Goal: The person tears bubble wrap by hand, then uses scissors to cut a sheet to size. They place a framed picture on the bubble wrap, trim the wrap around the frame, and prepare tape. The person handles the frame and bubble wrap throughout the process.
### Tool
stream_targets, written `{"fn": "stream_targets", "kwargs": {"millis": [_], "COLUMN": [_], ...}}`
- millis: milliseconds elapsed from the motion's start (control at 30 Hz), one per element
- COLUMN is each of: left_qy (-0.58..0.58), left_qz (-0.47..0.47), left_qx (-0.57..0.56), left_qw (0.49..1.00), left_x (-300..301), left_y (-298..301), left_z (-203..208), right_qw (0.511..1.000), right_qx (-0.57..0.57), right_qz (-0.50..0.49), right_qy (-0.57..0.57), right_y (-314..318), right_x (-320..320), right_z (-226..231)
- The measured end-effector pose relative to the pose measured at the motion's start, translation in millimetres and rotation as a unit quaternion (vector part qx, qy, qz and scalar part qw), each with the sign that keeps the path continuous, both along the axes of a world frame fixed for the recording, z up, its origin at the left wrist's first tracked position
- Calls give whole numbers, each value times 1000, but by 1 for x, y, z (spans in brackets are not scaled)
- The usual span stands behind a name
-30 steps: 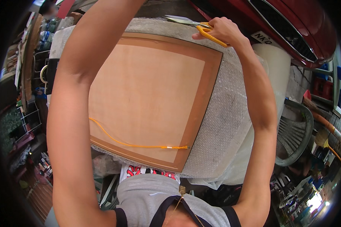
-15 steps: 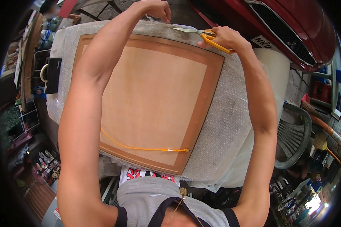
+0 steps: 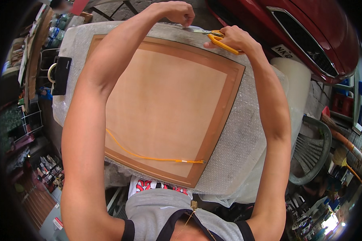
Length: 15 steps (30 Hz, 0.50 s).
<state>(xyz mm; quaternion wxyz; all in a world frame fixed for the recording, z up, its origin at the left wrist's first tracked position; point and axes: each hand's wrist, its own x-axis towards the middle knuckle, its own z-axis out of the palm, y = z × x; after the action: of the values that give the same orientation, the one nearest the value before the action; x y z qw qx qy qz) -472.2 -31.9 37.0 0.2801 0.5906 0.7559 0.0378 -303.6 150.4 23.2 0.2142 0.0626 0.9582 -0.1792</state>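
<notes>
My right hand holds a pair of scissors with yellow handles, its blades pointing left along the far edge of the bubble wrap. Close to the blade tips, my left hand is closed, pinching the wrap's far edge; its fingertips are partly hidden. Spread beneath my arms, the bubble wrap carries a large framed panel, a pale board bordered with brown tape. A yellow cord lies across the panel's near side. My left forearm covers the panel's left part.
A roll of wrap lies at the right of the work surface. Beyond it stands a red car. A grey plastic chair is at the right, with a broom behind it. At the left edge sits a black case.
My left hand has moved right, closer to the scissors. The scissors have shifted slightly left in my grip, so blades and left hand now nearly meet. The whole view has shifted a little.
</notes>
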Motion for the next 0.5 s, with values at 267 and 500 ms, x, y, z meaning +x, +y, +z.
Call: {"fn": "stream_targets", "kwargs": {"millis": [267, 500], "left_qy": [22, 23], "left_qz": [47, 76], "left_qx": [-6, 0], "left_qw": [999, 997], "left_x": [17, 24], "left_y": [-6, -10], "left_z": [20, 29], "right_qw": [999, 1000], "right_qx": [-6, -12], "right_qz": [4, 3], "right_qy": [34, 11], "right_y": [-5, -10], "right_x": [0, -4], "right_z": [0, 2]}}
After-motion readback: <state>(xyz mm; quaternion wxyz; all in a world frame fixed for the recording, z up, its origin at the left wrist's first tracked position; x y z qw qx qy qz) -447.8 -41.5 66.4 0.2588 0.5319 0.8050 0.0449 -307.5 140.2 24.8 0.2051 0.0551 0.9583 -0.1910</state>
